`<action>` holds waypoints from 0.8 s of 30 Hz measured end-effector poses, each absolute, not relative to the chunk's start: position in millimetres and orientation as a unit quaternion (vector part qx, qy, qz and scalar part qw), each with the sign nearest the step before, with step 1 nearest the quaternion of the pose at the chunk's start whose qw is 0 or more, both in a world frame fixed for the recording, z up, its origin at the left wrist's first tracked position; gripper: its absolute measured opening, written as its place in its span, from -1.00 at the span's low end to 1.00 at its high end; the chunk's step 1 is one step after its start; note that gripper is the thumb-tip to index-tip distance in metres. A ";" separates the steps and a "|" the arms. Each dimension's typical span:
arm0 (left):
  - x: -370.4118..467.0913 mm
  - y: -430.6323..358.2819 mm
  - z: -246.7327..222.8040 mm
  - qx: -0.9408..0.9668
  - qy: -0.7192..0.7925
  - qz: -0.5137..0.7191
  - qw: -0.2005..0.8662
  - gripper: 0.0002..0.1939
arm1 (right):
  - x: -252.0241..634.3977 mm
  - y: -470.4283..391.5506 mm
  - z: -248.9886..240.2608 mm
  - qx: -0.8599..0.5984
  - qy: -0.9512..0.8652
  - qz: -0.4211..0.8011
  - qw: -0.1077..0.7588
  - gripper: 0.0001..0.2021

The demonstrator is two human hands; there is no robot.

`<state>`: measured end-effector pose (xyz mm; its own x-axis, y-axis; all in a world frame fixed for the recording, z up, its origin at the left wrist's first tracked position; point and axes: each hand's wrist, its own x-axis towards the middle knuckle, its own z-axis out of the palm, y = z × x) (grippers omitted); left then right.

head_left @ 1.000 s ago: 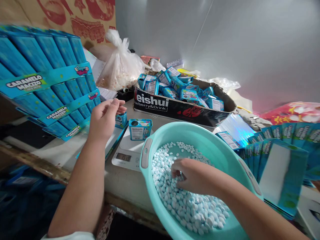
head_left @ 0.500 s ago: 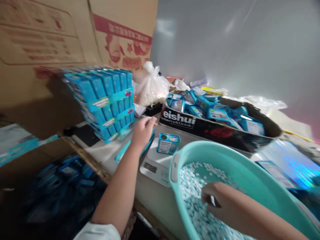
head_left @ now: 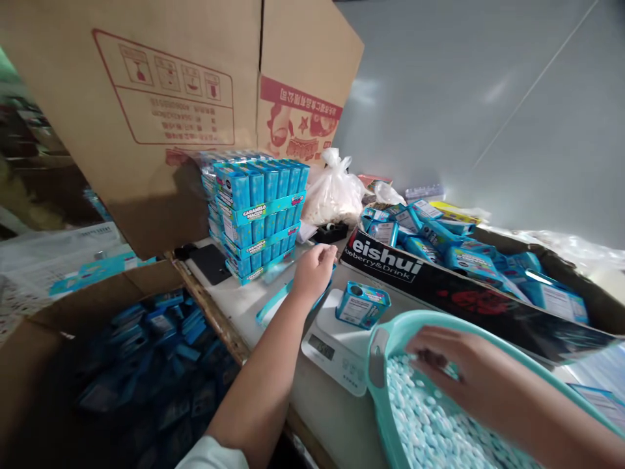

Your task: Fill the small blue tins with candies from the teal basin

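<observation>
My left hand (head_left: 316,267) is closed over a blue tray (head_left: 276,303) on the table; what its fingers hold, if anything, is hidden. My right hand (head_left: 446,358), slightly blurred, has curled fingers above the small white and pale blue candies (head_left: 430,417) in the turquoise basin (head_left: 488,329). Its contents cannot be made out. Between my hands, a blue packet (head_left: 362,303) stands on the white kitchen scale (head_left: 336,365), close to the basin's handle.
Stacked blue packets (head_left: 258,215) stand at the left, before a large cardboard box (head_left: 185,85). A black carton (head_left: 424,280) of blue packets lies behind the basin. A tied plastic bag (head_left: 334,192) stands behind. Lower left, an open box (head_left: 29,345) holds more packets.
The view has turned left, so things sit further right. My right hand has risen from low among the candies towards the basin's rim near the scale. My left hand stays over the tray.
</observation>
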<state>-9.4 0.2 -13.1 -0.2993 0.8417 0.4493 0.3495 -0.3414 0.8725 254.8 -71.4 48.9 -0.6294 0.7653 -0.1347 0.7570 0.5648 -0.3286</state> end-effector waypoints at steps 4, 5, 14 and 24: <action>-11.4 0.4 -12.6 0.553 0.538 0.604 0.200 -0.66 | 225.9 -45.6 82.7 -0.415 -0.895 0.132 0.097 -0.76; -12.2 1.2 -13.1 0.551 0.537 0.606 0.201 -0.67 | 219.7 -40.3 88.3 -0.409 -0.898 0.121 0.108 -0.77; -7.8 11.8 -23.5 0.557 0.531 0.595 0.233 -0.66 | 197.6 -4.8 96.2 -0.399 -0.910 0.109 0.040 -0.80; -24.8 4.9 -19.6 0.539 0.592 0.569 0.189 -0.70 | 184.8 9.7 66.8 -0.382 -0.915 0.115 0.058 -0.73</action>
